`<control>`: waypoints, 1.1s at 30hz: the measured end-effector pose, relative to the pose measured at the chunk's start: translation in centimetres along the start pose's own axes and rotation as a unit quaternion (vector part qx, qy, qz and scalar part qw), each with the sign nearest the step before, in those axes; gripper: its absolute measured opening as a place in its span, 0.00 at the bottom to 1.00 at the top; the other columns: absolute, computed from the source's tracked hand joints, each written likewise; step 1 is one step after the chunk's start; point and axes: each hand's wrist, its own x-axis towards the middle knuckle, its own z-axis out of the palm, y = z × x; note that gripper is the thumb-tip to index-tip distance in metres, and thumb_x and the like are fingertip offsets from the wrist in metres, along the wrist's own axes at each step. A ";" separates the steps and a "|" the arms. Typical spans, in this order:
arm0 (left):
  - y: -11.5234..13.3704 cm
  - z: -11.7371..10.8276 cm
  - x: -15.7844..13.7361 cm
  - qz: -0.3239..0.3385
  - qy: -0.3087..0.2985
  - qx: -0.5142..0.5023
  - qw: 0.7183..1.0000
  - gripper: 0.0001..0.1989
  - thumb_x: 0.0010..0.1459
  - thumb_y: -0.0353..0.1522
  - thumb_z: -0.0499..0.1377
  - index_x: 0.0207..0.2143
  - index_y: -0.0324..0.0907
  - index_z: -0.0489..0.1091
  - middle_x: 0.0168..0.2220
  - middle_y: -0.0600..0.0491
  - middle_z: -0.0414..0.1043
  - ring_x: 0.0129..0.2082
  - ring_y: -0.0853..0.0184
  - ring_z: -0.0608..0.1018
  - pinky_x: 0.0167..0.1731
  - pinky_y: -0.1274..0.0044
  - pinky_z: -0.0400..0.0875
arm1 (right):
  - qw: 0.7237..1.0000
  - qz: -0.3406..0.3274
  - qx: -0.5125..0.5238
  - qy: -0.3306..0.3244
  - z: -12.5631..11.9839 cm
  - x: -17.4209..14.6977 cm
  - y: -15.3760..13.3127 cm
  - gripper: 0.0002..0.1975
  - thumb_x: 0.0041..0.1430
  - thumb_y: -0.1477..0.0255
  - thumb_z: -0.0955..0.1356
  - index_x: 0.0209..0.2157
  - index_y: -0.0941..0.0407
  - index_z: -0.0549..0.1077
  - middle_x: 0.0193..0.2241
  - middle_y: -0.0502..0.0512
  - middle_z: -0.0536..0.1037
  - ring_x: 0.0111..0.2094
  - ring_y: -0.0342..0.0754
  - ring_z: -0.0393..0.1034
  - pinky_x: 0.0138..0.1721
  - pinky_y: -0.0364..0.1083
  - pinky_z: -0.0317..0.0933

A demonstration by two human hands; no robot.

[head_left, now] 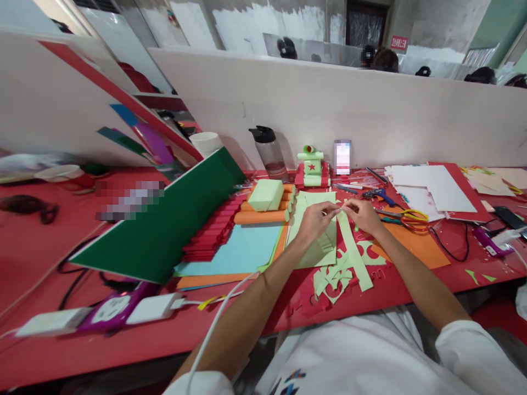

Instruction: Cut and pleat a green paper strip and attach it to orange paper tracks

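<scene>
Both my hands meet over the red table, their fingertips pinching the far end of a long pale green paper strip (pixel 354 255). My left hand (pixel 318 220) grips that end from the left, and my right hand (pixel 361 215) from the right. The strip hangs down toward me over pale green paper scraps (pixel 335 277). Under my left hand lies a pale green sheet (pixel 307 258). Beside it, a pale green paper box (pixel 266 195) rests on orange paper rolls (pixel 259 217). Farther back stands a red and green paper model (pixel 312 169) with a star.
Scissors (pixel 414 218) and a blue glue gun (pixel 382 196) lie right of my hands. A bottle (pixel 269 153) and a phone (pixel 342 157) stand by the partition. A green board (pixel 164 230) leans at left, near a purple power strip (pixel 113 310) and white cable.
</scene>
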 end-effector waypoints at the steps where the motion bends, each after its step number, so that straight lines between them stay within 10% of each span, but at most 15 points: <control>1: -0.1 0.0 0.0 0.003 0.003 0.009 1.000 0.10 0.60 0.39 0.62 0.34 0.44 0.79 0.36 0.51 0.82 0.33 0.63 0.79 0.37 0.73 0.71 | 1.000 -0.002 -0.007 -0.002 0.0 0.0 0.0 0.11 0.65 0.65 0.66 0.35 0.56 0.77 0.30 0.52 0.80 0.31 0.47 0.73 0.35 0.44 0.62; 33: 0.9 -0.2 -0.4 0.023 -0.014 0.061 0.998 0.09 0.58 0.36 0.60 0.27 0.43 0.69 0.25 0.56 0.72 0.25 0.68 0.70 0.28 0.76 0.62 | 0.996 -0.069 -0.057 -0.015 0.2 -0.2 -0.4 0.07 0.65 0.70 0.66 0.35 0.55 0.75 0.33 0.53 0.79 0.34 0.47 0.71 0.38 0.45 0.61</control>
